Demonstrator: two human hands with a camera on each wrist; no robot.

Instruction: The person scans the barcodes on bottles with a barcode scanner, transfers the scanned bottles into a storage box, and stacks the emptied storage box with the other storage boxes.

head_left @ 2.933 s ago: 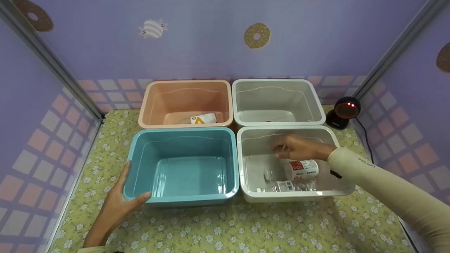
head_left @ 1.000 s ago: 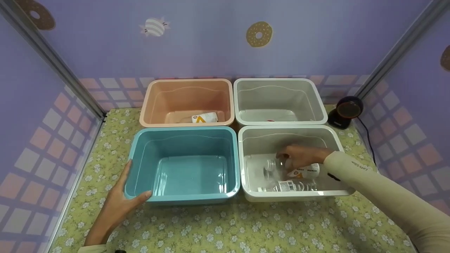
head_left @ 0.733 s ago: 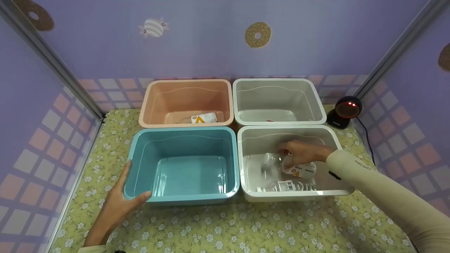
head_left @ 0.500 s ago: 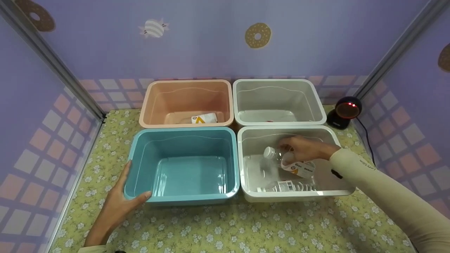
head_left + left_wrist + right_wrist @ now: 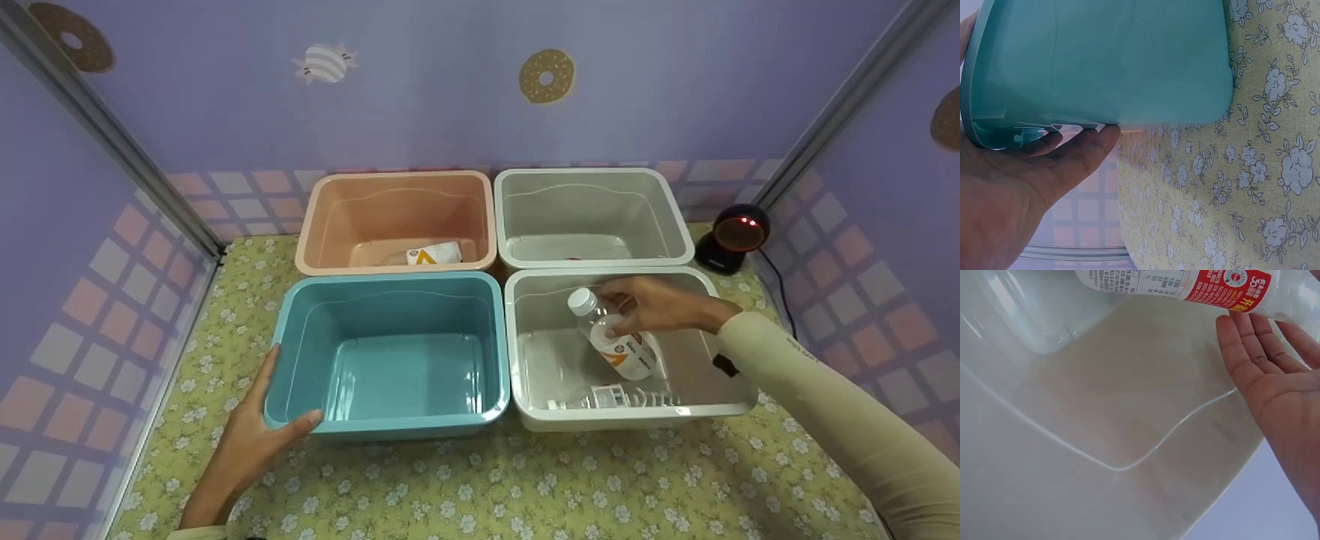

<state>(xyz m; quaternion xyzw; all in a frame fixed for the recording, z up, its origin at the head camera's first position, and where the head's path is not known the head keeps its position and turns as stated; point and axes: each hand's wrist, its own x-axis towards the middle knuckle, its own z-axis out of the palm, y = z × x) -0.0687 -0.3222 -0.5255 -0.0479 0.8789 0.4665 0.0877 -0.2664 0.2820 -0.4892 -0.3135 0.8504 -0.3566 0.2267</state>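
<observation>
My right hand (image 5: 652, 304) pinches a clear plastic bottle (image 5: 628, 358) by its upper part, thumb on the near side. White-capped, with a red and white label, the bottle hangs tilted in the front right pale grey tub (image 5: 637, 414), cap up and to the left. In the right wrist view its label (image 5: 1224, 287) lies above my fingers. A second clear bottle (image 5: 611, 397) lies along the tub's front wall. My left hand (image 5: 255, 420) holds the blue tub (image 5: 397, 427) at its front left corner, thumb over the rim. The left wrist view shows fingertips (image 5: 1109, 135) against the outer wall.
Behind stand a peach tub (image 5: 397, 178), with a white-labelled bottle (image 5: 435, 253) in it, and another pale grey tub (image 5: 592, 174). A black scanner-like device (image 5: 739, 232) with red lights stands at the right. Patterned walls enclose the flowered tablecloth (image 5: 465, 487).
My right hand has taken hold of the bottle and raised its capped end from the tub's floor, tilting it up and turning the label. My left hand stays at the blue tub's corner.
</observation>
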